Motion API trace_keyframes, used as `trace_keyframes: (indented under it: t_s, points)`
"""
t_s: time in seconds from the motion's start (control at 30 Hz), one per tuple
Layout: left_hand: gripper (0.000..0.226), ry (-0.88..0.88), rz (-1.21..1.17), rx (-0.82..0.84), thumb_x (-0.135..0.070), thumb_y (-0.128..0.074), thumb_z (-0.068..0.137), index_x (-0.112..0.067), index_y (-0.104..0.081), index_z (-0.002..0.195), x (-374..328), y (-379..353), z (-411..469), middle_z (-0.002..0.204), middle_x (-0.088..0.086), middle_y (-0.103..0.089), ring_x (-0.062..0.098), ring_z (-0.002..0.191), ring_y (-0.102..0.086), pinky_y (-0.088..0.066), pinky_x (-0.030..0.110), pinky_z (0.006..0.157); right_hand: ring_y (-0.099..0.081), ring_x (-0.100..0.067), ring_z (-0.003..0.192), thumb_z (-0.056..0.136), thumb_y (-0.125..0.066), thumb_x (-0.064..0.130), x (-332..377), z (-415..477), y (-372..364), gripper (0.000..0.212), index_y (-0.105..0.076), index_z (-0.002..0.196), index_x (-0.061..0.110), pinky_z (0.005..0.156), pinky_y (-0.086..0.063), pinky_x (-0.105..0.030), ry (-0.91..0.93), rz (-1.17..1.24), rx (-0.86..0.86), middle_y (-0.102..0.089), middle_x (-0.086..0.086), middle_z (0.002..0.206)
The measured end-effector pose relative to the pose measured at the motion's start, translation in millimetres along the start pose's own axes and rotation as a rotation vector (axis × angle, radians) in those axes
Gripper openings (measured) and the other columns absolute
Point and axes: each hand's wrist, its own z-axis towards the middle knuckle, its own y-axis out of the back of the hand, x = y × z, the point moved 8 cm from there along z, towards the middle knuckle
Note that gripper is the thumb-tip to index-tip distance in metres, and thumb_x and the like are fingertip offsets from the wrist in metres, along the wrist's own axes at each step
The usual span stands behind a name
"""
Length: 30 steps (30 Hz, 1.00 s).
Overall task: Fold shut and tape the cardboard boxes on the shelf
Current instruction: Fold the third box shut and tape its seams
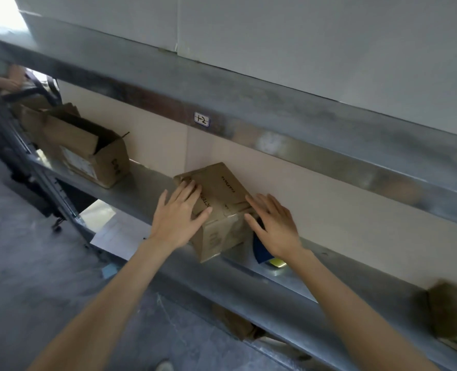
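Small cardboard box (pixel 222 188): frame centre, on metal shelf (pixel 147 180), back close to rear wall, set at an angle to the shelf edge. Top flaps appear folded down; no tape seen on the seam.

Left hand (pixel 177 215): flat, fingers straight, pressing the box top at its left side.
Right hand (pixel 274 223): flat, fingers spread, on the right edge of the top. Neither hand grips anything.

Dark blue item w/ yellow part (pixel 260 251): on shelf just right of box, partly under right hand. Poss. tape tool; cannot confirm.

Assessment: step in hand is closing flaps. Recommend:
- keep left palm over the seam so flaps meet flush, no gap
- square box to shelf edge before taping
- free right hand only for tape.

Second box (pixel 88 153), upper left: flaps open, not yet done.
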Motion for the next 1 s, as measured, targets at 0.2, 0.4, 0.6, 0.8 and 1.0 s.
trace_keyframes:
  t_s: [0.2, 0.4, 0.6, 0.8, 1.0]
  points:
    - [0.072, 0.062, 0.096, -0.085, -0.061, -0.038, 0.097, -0.018, -0.03, 0.155, 18, 22, -13, 0.161, 0.001, -0.029, 0.02, 0.15, -0.023, -0.016, 0.051, 0.12, -0.04, -0.028, 0.131, 0.101, -0.03, 0.054, -49, -17, -25, 0.057, -0.024, 0.152, 0.03, 0.1, -0.038, -0.038, -0.147, -0.037, 0.056, -0.039, -0.005, 0.149]
    - [0.077, 0.112, 0.192, -0.029, -0.066, -0.031, 0.095, -0.023, -0.023, 0.157, 30, 21, -18, 0.164, -0.002, -0.021, 0.019, 0.151, -0.018, -0.012, 0.049, 0.122, -0.046, -0.03, 0.122, 0.099, -0.039, 0.055, -69, -28, -59, 0.064, -0.02, 0.153, 0.03, 0.086, -0.048, -0.037, -0.281, 0.017, 0.193, -0.038, -0.01, 0.145]
    - [0.076, 0.102, 0.183, -0.019, -0.065, -0.036, 0.094, -0.022, -0.027, 0.156, 33, 16, -24, 0.163, -0.001, -0.025, 0.02, 0.151, -0.019, -0.013, 0.049, 0.122, -0.053, -0.03, 0.115, 0.098, -0.042, 0.055, -71, -26, -75, 0.068, -0.011, 0.154, 0.034, 0.078, -0.051, -0.035, -0.354, 0.027, 0.228, -0.047, -0.013, 0.137]
    - [0.076, 0.093, 0.184, -0.001, -0.065, -0.039, 0.093, -0.021, -0.03, 0.155, 39, 10, -29, 0.162, 0.0, -0.029, 0.02, 0.15, -0.022, -0.013, 0.048, 0.121, -0.052, -0.014, 0.055, 0.099, -0.051, 0.035, -71, -27, -93, 0.067, -0.012, 0.153, 0.035, 0.046, -0.038, -0.027, -0.313, 0.203, 0.307, -0.056, -0.001, 0.066]
    - [0.072, 0.094, 0.112, 0.019, -0.062, -0.043, 0.094, -0.022, -0.033, 0.153, 40, 4, -34, 0.16, -0.001, -0.032, 0.019, 0.15, -0.023, -0.014, 0.047, 0.122, -0.055, -0.019, 0.08, 0.089, -0.062, 0.009, -75, -12, -95, 0.065, -0.032, 0.142, 0.032, 0.053, -0.04, -0.017, -0.359, 0.468, 0.331, -0.057, -0.012, 0.12]
